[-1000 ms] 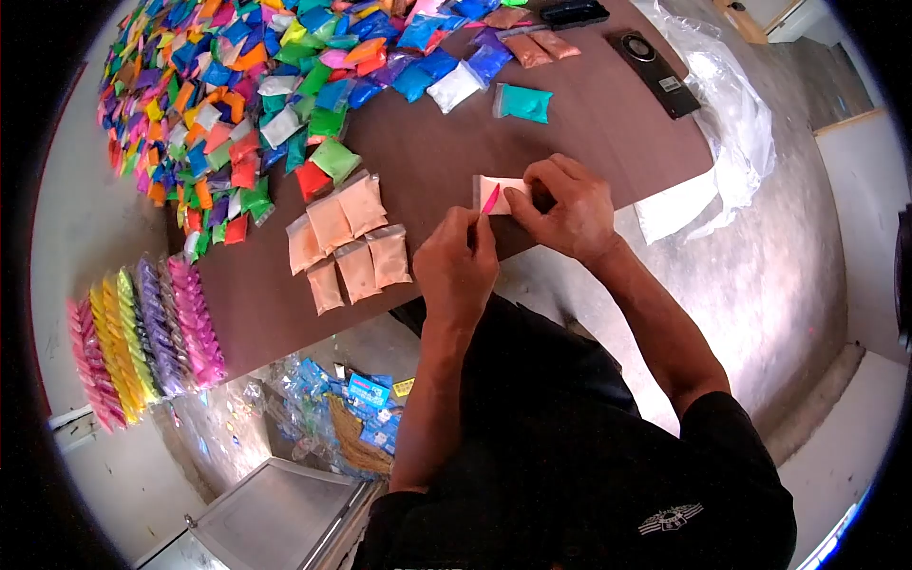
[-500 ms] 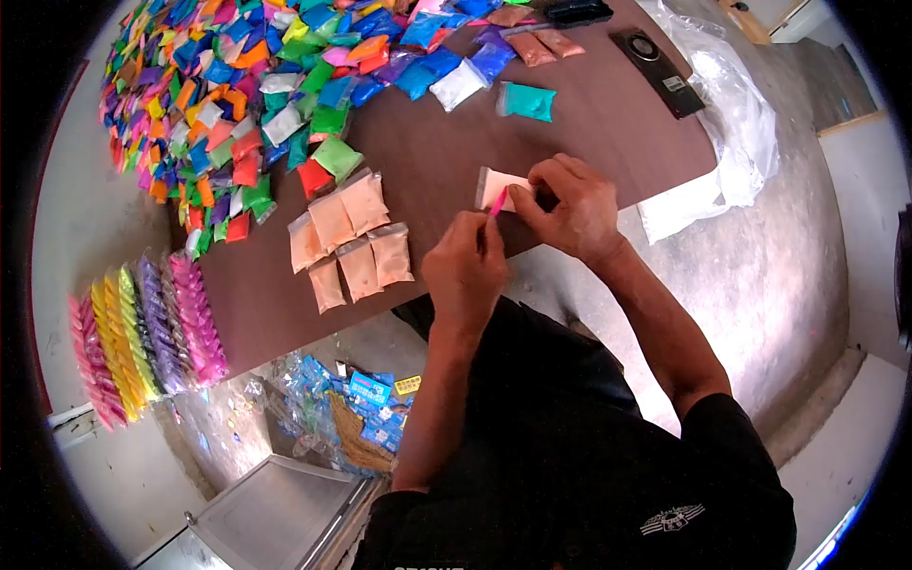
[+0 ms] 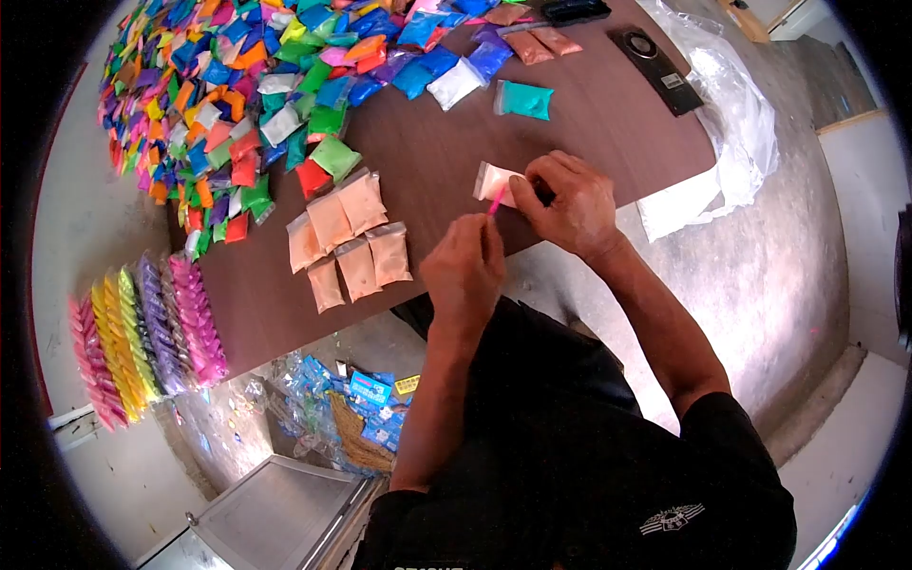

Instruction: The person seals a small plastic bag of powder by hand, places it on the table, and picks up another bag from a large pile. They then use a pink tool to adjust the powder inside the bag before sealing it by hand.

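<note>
My right hand [image 3: 567, 203] pinches a small clear packet of peach powder [image 3: 492, 180] near the front edge of the brown table [image 3: 418, 161]. My left hand [image 3: 464, 269] grips a thin pink strip [image 3: 495, 200] whose tip touches the packet's lower edge. A group of several matching peach packets [image 3: 347, 240] lies to the left of my hands.
A big heap of many-coloured powder packets [image 3: 218, 85] covers the table's far left. A teal packet [image 3: 524, 100], a black device [image 3: 655, 59] and a clear plastic bag [image 3: 736, 123] lie to the right. Strips of coloured sachets [image 3: 142, 332] lie at the left; a metal box [image 3: 275, 518] stands below.
The packet has tilted and lifted slightly in my right hand. My left hand drew back a little toward me, and the pink strip now points up at the packet's edge.
</note>
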The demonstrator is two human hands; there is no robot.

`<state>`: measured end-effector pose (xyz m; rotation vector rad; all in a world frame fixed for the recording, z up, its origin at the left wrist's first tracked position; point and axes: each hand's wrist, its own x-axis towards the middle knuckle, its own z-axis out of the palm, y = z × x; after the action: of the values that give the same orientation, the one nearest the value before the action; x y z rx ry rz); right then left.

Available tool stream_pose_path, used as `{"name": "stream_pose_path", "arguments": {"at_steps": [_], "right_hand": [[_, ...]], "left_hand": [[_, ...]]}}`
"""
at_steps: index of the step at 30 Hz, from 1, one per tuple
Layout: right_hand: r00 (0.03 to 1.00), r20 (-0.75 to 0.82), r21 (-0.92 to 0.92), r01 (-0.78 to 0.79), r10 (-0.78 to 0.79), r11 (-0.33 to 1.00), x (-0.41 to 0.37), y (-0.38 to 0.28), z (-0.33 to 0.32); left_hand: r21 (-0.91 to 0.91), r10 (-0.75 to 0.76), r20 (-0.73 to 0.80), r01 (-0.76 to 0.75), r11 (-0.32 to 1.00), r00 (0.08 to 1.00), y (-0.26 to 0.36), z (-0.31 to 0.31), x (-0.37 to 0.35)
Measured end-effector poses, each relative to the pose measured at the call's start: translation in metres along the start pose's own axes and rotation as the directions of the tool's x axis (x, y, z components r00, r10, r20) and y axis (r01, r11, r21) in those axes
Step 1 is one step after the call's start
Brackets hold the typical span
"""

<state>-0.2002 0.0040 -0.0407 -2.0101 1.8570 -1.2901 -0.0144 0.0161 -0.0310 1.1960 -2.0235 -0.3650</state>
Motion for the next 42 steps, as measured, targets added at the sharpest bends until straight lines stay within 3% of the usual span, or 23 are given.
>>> {"name": "stream_pose_path", "arguments": {"at_steps": [4, 10, 19, 22, 26, 28, 30, 34, 37, 39, 42], "right_hand": [[1.000, 0.010, 0.007, -0.007, 0.007, 1.000, 0.000, -0.001, 0.000], [1.000, 0.004, -0.014, -0.005, 0.005, 1.000, 0.001, -0.003, -0.001], [1.000, -0.008, -0.020, 0.011, -0.012, 1.000, 0.001, -0.002, 0.000], [1.000, 0.021, -0.014, -0.015, 0.015, 1.000, 0.000, -0.002, -0.002], [1.000, 0.018, 0.032, -0.009, 0.009, 0.999, -0.004, 0.001, -0.002], [0.997, -0.048, 0.054, 0.065, -0.062, 0.996, -0.005, 0.003, 0.001], [0.997, -0.035, 0.063, 0.070, -0.067, 0.996, -0.004, 0.003, -0.002], [0.998, -0.037, 0.102, 0.063, -0.059, 0.993, -0.005, 0.004, -0.001], [0.998, -0.028, 0.082, 0.054, -0.051, 0.995, -0.005, 0.005, -0.002], [0.998, -0.036, 0.079, 0.062, -0.059, 0.995, -0.007, 0.005, -0.002], [0.995, -0.042, 0.082, 0.088, -0.085, 0.993, -0.007, 0.005, -0.001]], "left_hand": [[0.074, -0.050, -0.040, 0.052, 0.996, 0.998, -0.008, -0.007, 0.004], [-0.040, 0.001, -0.025, -0.002, 0.999, 1.000, 0.006, -0.002, 0.000], [0.081, -0.026, -0.042, 0.029, 0.996, 0.999, -0.009, -0.011, 0.005], [-0.006, -0.030, -0.050, 0.030, 1.000, 0.998, 0.004, -0.013, 0.007], [-0.072, -0.073, 0.016, 0.074, 0.995, 0.997, 0.014, -0.019, 0.017], [-0.080, -0.084, 0.056, 0.088, 0.993, 0.995, 0.013, -0.019, 0.020], [0.034, -0.126, 0.104, 0.123, 0.992, 0.987, 0.006, -0.019, 0.021], [0.068, -0.175, 0.109, 0.168, 0.983, 0.978, -0.003, -0.021, 0.023], [0.046, -0.182, 0.040, 0.180, 0.983, 0.982, -0.001, -0.022, 0.030], [-0.091, -0.207, 0.059, 0.212, 0.973, 0.977, 0.008, -0.022, 0.032], [-0.047, -0.126, 0.097, 0.131, 0.990, 0.987, 0.013, -0.012, 0.031]]}}
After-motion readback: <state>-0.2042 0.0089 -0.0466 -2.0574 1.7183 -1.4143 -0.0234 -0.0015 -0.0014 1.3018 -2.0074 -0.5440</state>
